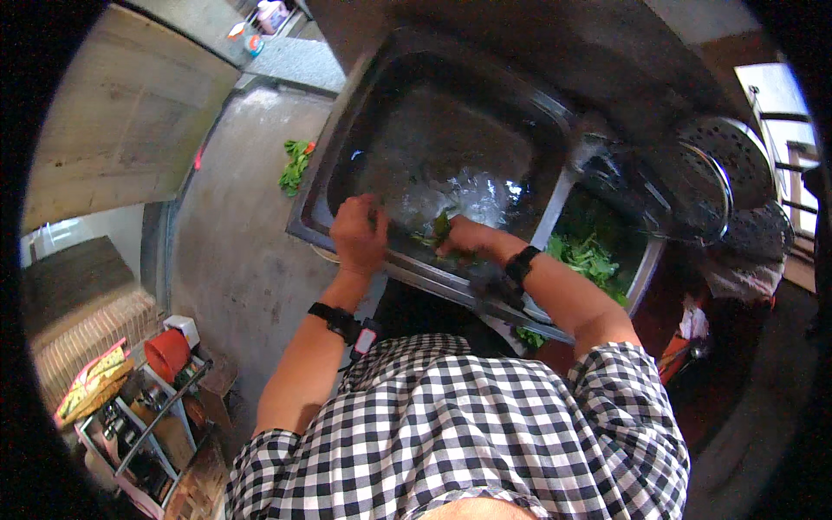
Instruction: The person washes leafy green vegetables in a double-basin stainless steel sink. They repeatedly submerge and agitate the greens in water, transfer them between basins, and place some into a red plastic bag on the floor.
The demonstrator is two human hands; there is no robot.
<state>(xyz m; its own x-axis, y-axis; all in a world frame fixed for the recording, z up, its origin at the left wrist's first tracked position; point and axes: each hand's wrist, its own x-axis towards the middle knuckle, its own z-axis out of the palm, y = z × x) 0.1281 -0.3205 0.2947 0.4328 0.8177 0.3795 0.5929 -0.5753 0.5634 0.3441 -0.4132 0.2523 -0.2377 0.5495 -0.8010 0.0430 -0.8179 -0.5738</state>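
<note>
A metal sink point(416, 273) with two basins lies in front of me, and the larger basin has rippling water point(484, 188) in it. My right hand point(473, 238) grips a small bunch of leafy greens point(442, 226) low in this basin. By its front left corner is my left hand point(359, 234), fingers curled. Something dark shows at those fingers, but whether they hold it is unclear. More leafy greens point(585, 260) fill part of the smaller right basin, partly behind my right forearm.
A faucet point(595, 153) stands near the divider. Round perforated metalware point(728, 146) sits at the right. Greens with a red bit point(297, 168) lie on the concrete floor point(240, 214) to the left. A spray bottle point(247, 40) stands beyond; a utensil rack point(146, 416) is lower left.
</note>
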